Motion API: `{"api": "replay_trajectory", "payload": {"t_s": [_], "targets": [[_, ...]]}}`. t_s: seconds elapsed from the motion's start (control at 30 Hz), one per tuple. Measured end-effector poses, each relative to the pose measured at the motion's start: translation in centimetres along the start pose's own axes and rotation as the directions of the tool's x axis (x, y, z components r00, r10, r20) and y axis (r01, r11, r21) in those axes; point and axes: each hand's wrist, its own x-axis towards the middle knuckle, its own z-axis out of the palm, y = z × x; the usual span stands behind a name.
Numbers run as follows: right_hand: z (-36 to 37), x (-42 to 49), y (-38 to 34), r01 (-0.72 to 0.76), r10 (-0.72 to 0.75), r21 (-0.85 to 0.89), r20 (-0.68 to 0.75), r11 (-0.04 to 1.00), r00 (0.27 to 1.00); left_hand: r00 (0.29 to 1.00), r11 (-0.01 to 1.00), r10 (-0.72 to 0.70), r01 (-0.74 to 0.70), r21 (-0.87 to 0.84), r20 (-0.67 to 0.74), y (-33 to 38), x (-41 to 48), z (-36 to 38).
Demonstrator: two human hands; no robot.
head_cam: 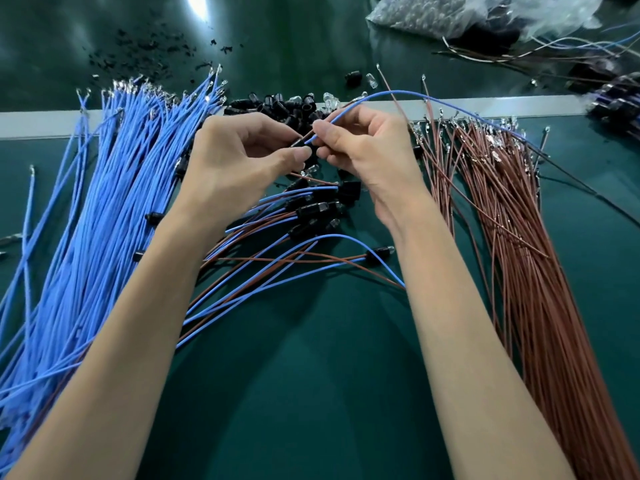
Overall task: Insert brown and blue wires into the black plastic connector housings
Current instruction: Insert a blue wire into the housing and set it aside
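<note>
My left hand (239,157) pinches a small black connector housing (310,149), mostly hidden between thumb and fingers. My right hand (360,147) pinches a blue wire (408,93) near its tip, along with a brown wire whose end meets the housing. The blue wire arcs up and away to the right. A thick bundle of blue wires (97,209) lies at the left, a bundle of brown wires (519,237) at the right. Loose black housings (277,105) are heaped just beyond my hands.
Finished assemblies (311,209) with blue and brown wires lie between my forearms on the green mat (311,375). A grey strip (41,123) crosses the table. Clear plastic bags (433,12) and more wired parts (616,105) sit at the far right. Black debris (138,50) is scattered far left.
</note>
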Motion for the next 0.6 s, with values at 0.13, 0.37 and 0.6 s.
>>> {"api": "replay_trajectory", "payload": {"t_s": [0.13, 0.37, 0.6], "targets": [[-0.02, -0.04, 0.09, 0.012, -0.01, -0.089, 0.023, 0.996, 1.0, 1.0, 1.0, 0.003, -0.003, -0.006, -0.016, -0.05, 0.05, -0.05], [0.09, -0.18, -0.07, 0.042, -0.041, -0.093, 0.014, 0.995, 0.999, 1.0, 0.999, -0.008, 0.008, -0.052, 0.005, 0.09, 0.07, 0.31], [0.02, -0.24, -0.22, 0.076, -0.078, -0.152, -0.005, 0.985, 0.997, 1.0, 0.992, -0.006, 0.01, -0.122, 0.025, 0.14, 0.0, 0.61]]}}
